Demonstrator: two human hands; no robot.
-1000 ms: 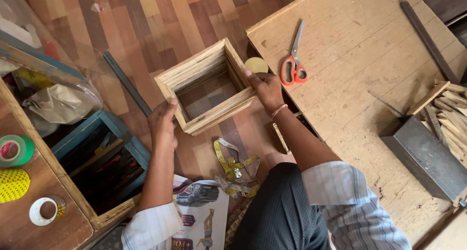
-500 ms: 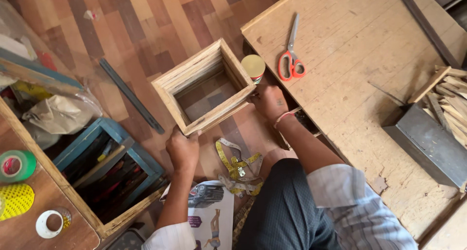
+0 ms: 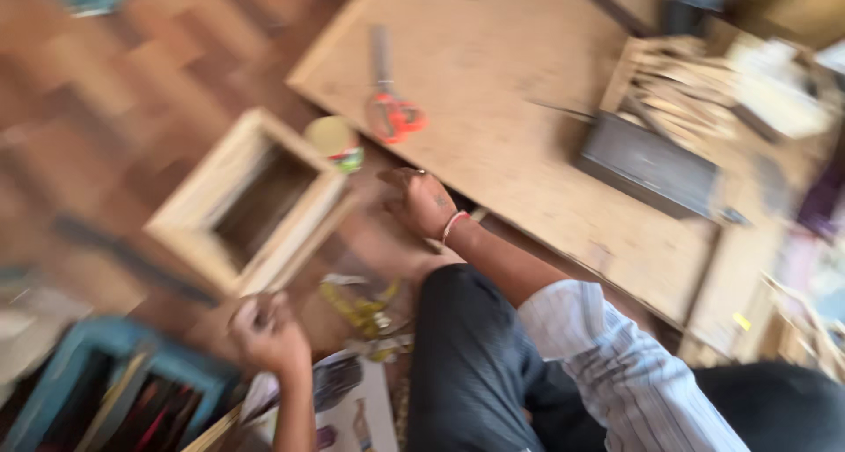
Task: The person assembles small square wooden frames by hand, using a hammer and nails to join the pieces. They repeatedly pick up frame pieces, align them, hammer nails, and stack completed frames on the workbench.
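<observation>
The picture is smeared by motion. A square open wooden box frame [image 3: 198, 210] lies on the parquet floor. My left hand [image 3: 267, 330] hovers just below the frame's near corner with its fingers curled; the blur hides whether it touches the wood. My right hand [image 3: 422, 202], a band at the wrist, rests to the right of the frame beside the edge of a plywood board [image 3: 519, 153], with nothing in it. A small round yellow-topped container [image 3: 334, 140] sits between the frame and the board.
Orange-handled scissors [image 3: 393, 110] lie on the board. A dark metal tray [image 3: 650, 163] and a box of wooden sticks [image 3: 678, 80] sit further right. A blue crate of tools [image 3: 97, 382] is at lower left. Yellow strap [image 3: 359, 307] and printed paper [image 3: 352, 410] lie by my knee.
The view has swung right and blurred. Both hands have come off the frame: the left drew back toward me, and the right dropped beside the board's edge.
</observation>
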